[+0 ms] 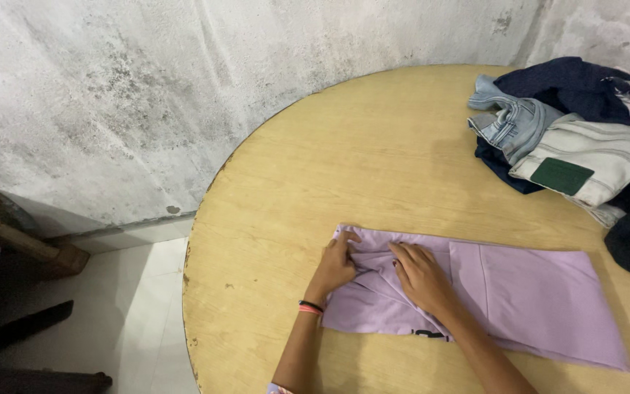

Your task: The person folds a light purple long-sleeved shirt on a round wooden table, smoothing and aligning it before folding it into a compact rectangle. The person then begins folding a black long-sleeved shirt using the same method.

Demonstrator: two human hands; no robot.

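Lilac cloth (519,292), a folded garment, lying flat on round wooden table (373,146), stretching away to the right of both hands. Left hand (335,266) pressed on the near-left corner, fingers curled and pinching a bunched fold of the fabric. Right hand (421,276) just beside it, palm down, fingers spread narrow over the same crumpled patch, holding the layers in place. Black and pink bands (310,307) on the left wrist.

Further off, beyond the right hand and well apart from it, heap of clothes (570,138): denim, dark blue, striped white with a green patch. Left of the left hand, table edge, then pale floor tiles (140,306) and a mottled grey wall (111,95).

Likely trouble: thin, slippery-looking fabric bunching under the fingers, so creases could get pressed in; a pull at the corner could shift the lower layers and skew the fold; cloth close to the table's edge could slide off.
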